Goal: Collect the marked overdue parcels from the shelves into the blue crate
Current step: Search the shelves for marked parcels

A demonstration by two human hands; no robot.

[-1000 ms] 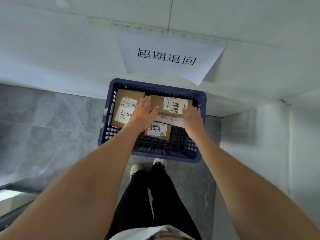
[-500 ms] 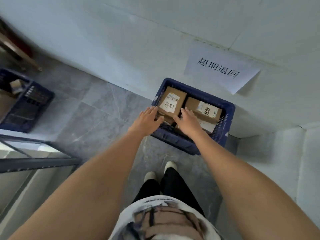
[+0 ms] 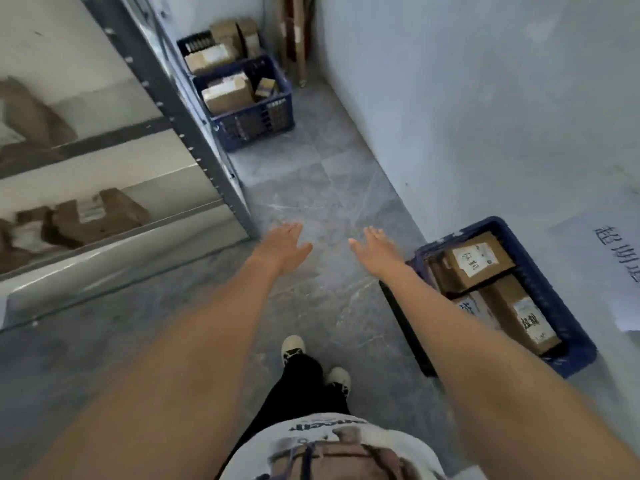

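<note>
Pulled both bare hands, left hand (image 3: 282, 245) and right hand (image 3: 375, 252), wide and empty, off the slatted blue plastic crate (image 3: 568, 344); turned back toward the grey metal shelves (image 3: 194, 133) for more.

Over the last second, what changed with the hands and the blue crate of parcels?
Both hands came off the parcels and out of the blue crate; the left hand and right hand now hang open over the floor, holding nothing. The view swung left, so the crate sits at the right and the shelves show. The marked parcels stayed in the crate.
</note>
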